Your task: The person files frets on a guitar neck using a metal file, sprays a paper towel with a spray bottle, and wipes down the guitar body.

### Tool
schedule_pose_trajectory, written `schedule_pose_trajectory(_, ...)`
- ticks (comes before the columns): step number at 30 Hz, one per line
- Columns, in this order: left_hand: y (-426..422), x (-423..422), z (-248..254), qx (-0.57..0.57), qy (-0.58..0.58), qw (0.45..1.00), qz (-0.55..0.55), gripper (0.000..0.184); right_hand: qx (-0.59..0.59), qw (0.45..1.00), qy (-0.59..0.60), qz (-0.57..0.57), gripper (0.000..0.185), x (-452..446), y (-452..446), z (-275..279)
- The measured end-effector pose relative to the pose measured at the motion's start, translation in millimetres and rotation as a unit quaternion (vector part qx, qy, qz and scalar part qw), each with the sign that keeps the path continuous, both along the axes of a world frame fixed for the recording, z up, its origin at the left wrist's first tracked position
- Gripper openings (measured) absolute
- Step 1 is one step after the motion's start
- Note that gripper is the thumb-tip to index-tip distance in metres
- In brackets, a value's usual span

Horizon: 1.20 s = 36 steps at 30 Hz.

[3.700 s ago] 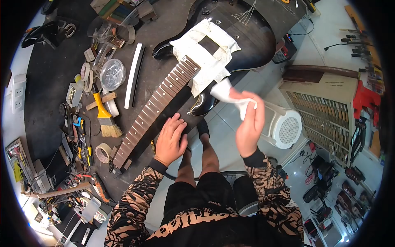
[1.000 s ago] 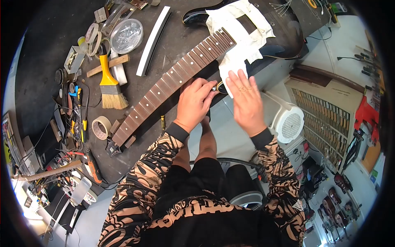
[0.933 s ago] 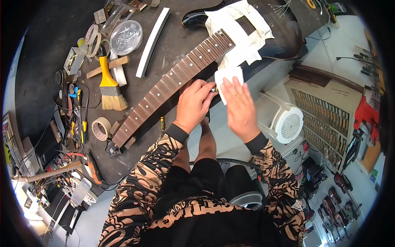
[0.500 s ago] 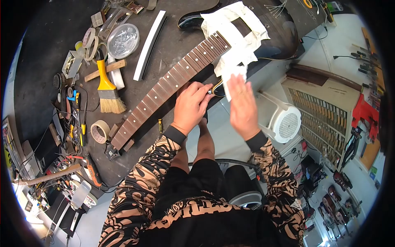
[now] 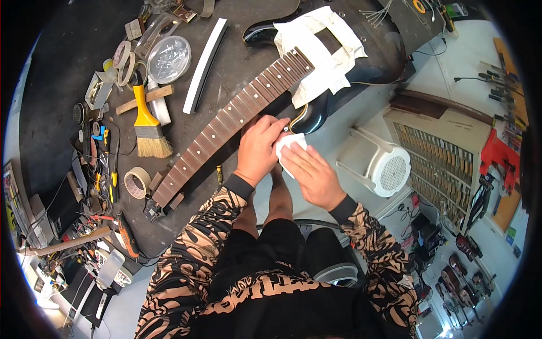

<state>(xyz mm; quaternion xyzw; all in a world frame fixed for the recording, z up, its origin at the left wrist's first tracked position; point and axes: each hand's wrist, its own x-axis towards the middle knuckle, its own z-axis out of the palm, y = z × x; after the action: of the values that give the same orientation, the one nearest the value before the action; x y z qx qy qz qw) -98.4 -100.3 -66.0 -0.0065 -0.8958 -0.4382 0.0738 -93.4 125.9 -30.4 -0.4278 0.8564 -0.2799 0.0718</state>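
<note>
A dark glossy electric guitar (image 5: 379, 62) lies across the bench edge, its brown fretboard (image 5: 228, 120) running toward the lower left. White masking paper (image 5: 305, 93) covers the middle of its body. Below the neck, my left hand (image 5: 258, 148) is closed with its fingertips at the strap button on the lower horn (image 5: 309, 120). My right hand (image 5: 314, 178) presses a folded white cloth or paper wipe (image 5: 291, 148) with its fingers, just below that horn and close to my left fingertips. The fingers of both hands are partly hidden.
On the dark bench (image 5: 228, 62) lie a yellow-handled brush (image 5: 148, 121), a white-faced bar (image 5: 206, 65), a tub of small parts (image 5: 169, 59) and a tape roll (image 5: 137, 182). A white stool (image 5: 389, 171) stands to the right, near a drawer cabinet (image 5: 435, 152).
My right hand has moved down and left with the white wipe, from beside the masked body to below the horn, uncovering the horn. My left hand has stayed at the strap button.
</note>
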Motion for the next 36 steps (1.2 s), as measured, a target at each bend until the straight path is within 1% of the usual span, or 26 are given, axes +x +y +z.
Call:
schedule_pose_trajectory(2,1,0,0,0.002,-0.007,1.0,0.004,0.027,-0.025,0.999,-0.026,-0.033,0.057,7,11,3)
schedule_pose_trajectory(3,1,0,-1,-0.001,-0.009,1.0,0.007,0.027,-0.057,0.994,-0.025,-0.093,0.054,5,17,6)
schedule_pose_trajectory(4,1,1,-1,-0.003,-0.013,1.0,0.007,0.027,-0.151,0.971,-0.073,-0.172,0.052,-1,16,11)
schedule_pose_trajectory(5,2,2,-1,-0.003,-0.015,1.0,0.008,0.027,-0.24,0.931,-0.117,-0.25,0.051,-9,15,14)
schedule_pose_trajectory(6,2,2,-1,-0.003,-0.014,1.0,0.009,0.028,-0.313,0.875,-0.158,-0.333,0.05,-17,15,16)
schedule_pose_trajectory(8,3,0,0,-0.006,-0.009,1.0,0.009,0.029,-0.288,0.865,-0.084,-0.401,0.05,-45,10,31)
schedule_pose_trajectory(11,2,0,2,-0.012,-0.008,1.0,0.008,0.029,-0.192,0.929,0.051,-0.311,0.053,-64,3,14)
schedule_pose_trajectory(12,2,0,2,-0.01,-0.011,1.0,0.008,0.029,-0.128,0.954,0.053,-0.266,0.057,-65,-2,11)
schedule_pose_trajectory(14,2,-1,2,-0.007,-0.01,1.0,0.006,0.028,-0.036,0.98,0.04,-0.19,0.06,-59,-12,-3)
schedule_pose_trajectory(17,1,2,-4,-0.011,-0.003,1.0,0.002,0.027,-0.047,0.981,0.033,-0.186,0.058,-37,-24,-12)
schedule_pose_trajectory(18,-1,3,-7,-0.018,-0.002,1.0,-0.002,0.027,-0.03,0.989,0.029,-0.14,0.058,-27,-23,-12)
schedule_pose_trajectory(20,0,0,-5,-0.016,0.001,1.0,-0.008,0.027,-0.042,0.998,-0.002,-0.053,0.057,-10,-17,-10)
schedule_pose_trajectory(23,0,0,0,-0.001,-0.012,1.0,-0.005,0.027,-0.157,0.969,-0.182,-0.048,0.051,6,-9,1)
schedule_pose_trajectory(24,1,0,-1,-0.008,-0.006,1.0,0.001,0.027,-0.206,0.956,-0.181,-0.108,0.049,7,-8,3)
schedule_pose_trajectory(26,1,1,-1,-0.017,-0.007,1.0,0.0,0.028,-0.295,0.909,-0.183,-0.232,0.045,5,-7,22)
schedule_pose_trajectory(28,2,1,1,-0.012,-0.005,1.0,0.006,0.028,-0.3,0.885,-0.118,-0.336,0.045,-15,-1,25)
schedule_pose_trajectory(29,3,1,2,-0.009,-0.002,1.0,0.01,0.028,-0.252,0.904,-0.043,-0.342,0.046,-30,1,30)
schedule_pose_trajectory(30,4,0,3,-0.006,-0.004,1.0,0.011,0.028,-0.24,0.92,-0.006,-0.309,0.049,-43,0,24)
schedule_pose_trajectory(33,3,0,3,-0.001,-0.013,1.0,0.011,0.027,-0.089,0.971,0.001,-0.222,0.056,-54,-5,0)
schedule_pose_trajectory(34,3,-1,3,0.001,-0.019,1.0,0.01,0.026,-0.08,0.972,0.018,-0.219,0.052,-50,-16,-9)
schedule_pose_trajectory(36,4,4,2,-0.007,-0.02,1.0,0.007,0.026,-0.1,0.964,0.035,-0.243,0.051,-42,-31,-10)
